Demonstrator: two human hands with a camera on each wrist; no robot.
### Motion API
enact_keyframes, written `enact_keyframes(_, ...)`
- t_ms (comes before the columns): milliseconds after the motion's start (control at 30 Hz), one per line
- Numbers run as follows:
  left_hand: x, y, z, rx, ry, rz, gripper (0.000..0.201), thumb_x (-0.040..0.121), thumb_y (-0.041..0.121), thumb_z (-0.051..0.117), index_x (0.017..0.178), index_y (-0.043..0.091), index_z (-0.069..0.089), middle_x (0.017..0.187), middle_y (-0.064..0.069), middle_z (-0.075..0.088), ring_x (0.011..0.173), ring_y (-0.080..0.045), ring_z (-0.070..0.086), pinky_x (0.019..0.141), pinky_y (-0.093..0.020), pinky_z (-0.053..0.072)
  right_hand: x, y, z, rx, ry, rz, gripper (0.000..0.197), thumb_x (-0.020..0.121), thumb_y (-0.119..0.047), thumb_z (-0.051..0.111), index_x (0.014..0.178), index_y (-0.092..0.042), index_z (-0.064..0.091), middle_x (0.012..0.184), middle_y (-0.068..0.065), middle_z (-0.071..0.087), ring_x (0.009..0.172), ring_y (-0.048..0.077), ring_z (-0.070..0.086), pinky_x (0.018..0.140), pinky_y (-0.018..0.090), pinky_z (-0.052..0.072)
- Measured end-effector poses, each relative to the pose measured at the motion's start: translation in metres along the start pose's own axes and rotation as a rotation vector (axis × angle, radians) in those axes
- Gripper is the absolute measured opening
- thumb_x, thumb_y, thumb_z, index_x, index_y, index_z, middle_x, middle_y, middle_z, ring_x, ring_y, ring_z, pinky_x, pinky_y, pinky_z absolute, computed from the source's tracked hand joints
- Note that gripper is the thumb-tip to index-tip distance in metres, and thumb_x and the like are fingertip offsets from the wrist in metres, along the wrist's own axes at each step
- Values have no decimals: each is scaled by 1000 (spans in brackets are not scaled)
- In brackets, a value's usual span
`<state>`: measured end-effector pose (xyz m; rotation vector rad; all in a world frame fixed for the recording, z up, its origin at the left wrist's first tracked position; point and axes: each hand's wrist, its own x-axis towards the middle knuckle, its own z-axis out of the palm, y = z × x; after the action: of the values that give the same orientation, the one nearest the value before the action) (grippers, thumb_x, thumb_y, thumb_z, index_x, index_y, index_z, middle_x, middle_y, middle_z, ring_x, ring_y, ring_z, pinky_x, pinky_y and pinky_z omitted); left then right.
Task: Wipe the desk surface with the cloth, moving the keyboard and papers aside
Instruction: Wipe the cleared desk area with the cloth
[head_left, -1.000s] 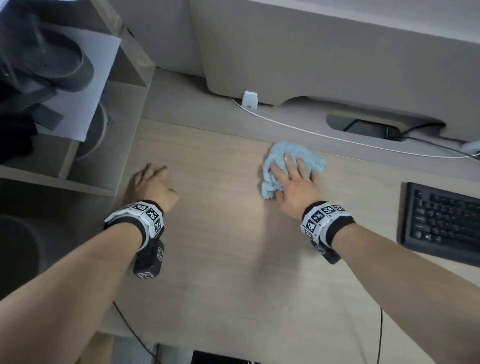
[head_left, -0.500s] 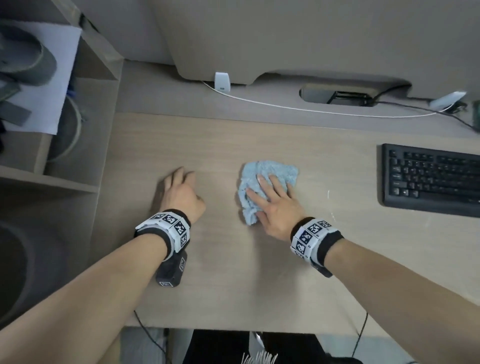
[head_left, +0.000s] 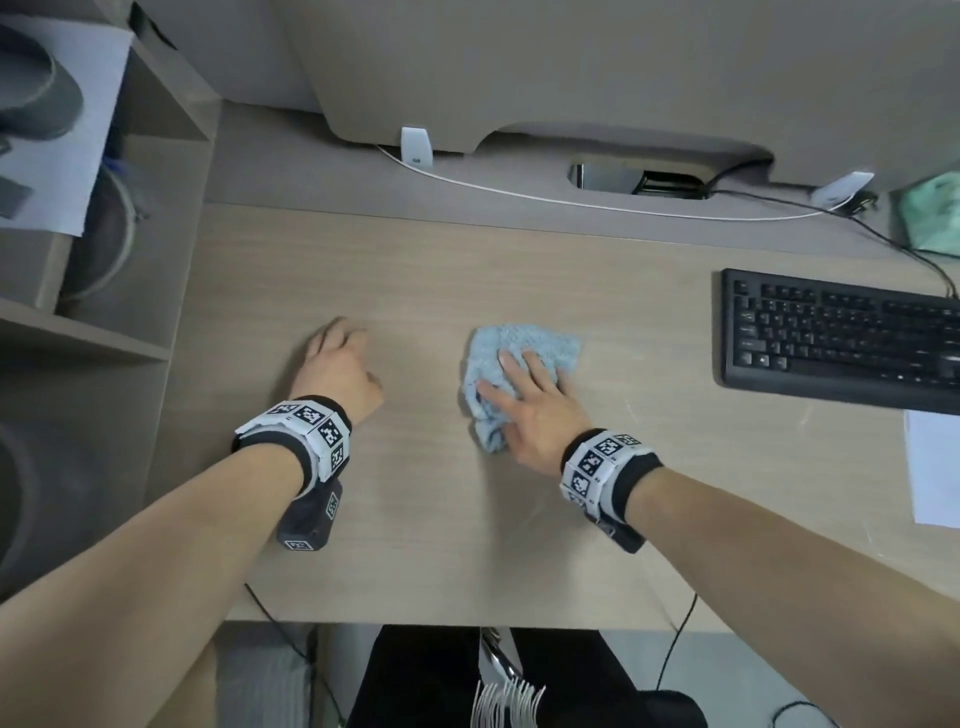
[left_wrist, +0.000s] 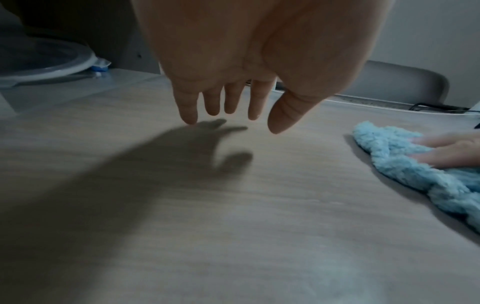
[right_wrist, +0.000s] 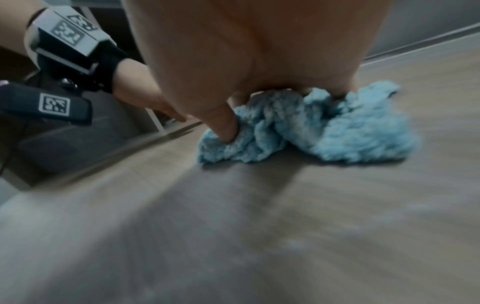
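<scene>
Head view: the keyboard (head_left: 841, 340) and a white paper (head_left: 935, 467) are cut off by the right frame edge; the shelf unit (head_left: 104, 291) at left is dim and its contents are hard to identify. The right hand (head_left: 530, 410) lies flat, fingers spread and straight, pressing the crumpled blue cloth (head_left: 524, 358) onto the desk (head_left: 415, 519) near its middle. The left hand (head_left: 337, 374) rests to the left of the cloth, well apart from it, fingers relaxed and holding nothing. A white cable (head_left: 571, 205) runs along the back ledge below a beige panel.

Left wrist view: the left hand's fingers (left_wrist: 213, 100) hang extended and loose just above the wood-grain surface, casting a shadow; whether the tips touch cannot be told. The cloth shows at the right edge, partly cut off.

Right wrist view: blurred throughout. The palm hides most fingers; the thumb (right_wrist: 223, 123) presses into the bunched cloth.
</scene>
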<state>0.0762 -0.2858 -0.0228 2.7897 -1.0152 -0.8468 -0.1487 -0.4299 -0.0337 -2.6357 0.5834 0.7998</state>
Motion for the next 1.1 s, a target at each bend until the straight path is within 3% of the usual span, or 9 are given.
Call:
enact_keyframes(167,-21,7,10,-23,20,-27,61,81,15,53,142,15,44,154,-9,30,137,-34,29,113,-39,31,-30,84,-1,147,65,366,72,95,-29,46,154,-39,6,166,2,-11,151,33,-12,119,62,6)
enact_keyframes(267,-34,14,24,-29,-29,-49,58,82,16,52,140,16,45,154,-10,30,137,-34,30,112,-38,31,-32,85,-6,185,42,467,77,94,-24,48,156,-30,3,164,9,-15,149,40,-13,118,63,9)
enact_keyframes(400,-45,29,42,-5,-81,-70,60,84,17,52,142,16,40,160,-13,17,145,-34,18,118,-33,18,-25,28,7,53,0,146,85,93,-32,53,157,-27,-2,162,15,-20,147,45,-19,118,64,2)
enact_keyframes(533,-47,31,45,11,-37,-79,65,82,15,53,144,15,36,161,-11,17,147,-30,16,119,-33,16,-38,30,25,-48,-52,-139,82,92,-26,53,156,-35,4,164,3,-19,149,32,-21,118,55,-8)
enact_keyframes(600,-48,30,45,30,-39,-78,71,79,15,55,146,18,34,162,-8,15,148,-27,15,120,-33,17,-46,61,25,-47,0,-115,78,92,-27,53,155,-39,9,165,-1,-13,151,28,-16,121,55,-3)
enact_keyframes(733,-51,32,47,33,-73,-106,79,74,15,55,147,26,29,163,-1,9,149,-22,10,120,-34,17,-64,112,22,77,100,118,76,92,-25,53,155,-39,13,166,-1,-9,152,28,-11,121,55,6)
enact_keyframes(867,-55,33,46,63,-84,-116,82,72,17,55,148,27,25,163,2,6,150,-21,8,120,-35,18,-61,87,22,152,85,242,77,92,-27,54,156,-33,11,165,5,-13,150,36,-14,120,59,5)
enact_keyframes(1000,-57,31,44,81,-89,-79,81,72,14,52,147,28,25,163,3,6,150,-20,9,119,-38,20,-55,14,38,27,33,-7,80,92,-38,54,156,-33,7,164,10,-17,148,40,-18,115,61,-7)
enact_keyframes(1100,-58,23,37,12,-121,-45,79,75,10,53,149,24,28,162,-2,11,149,-24,13,120,-34,17,-61,-25,55,-66,-49,-248,81,88,-34,60,155,-35,14,165,5,-13,150,34,-17,115,59,-8)
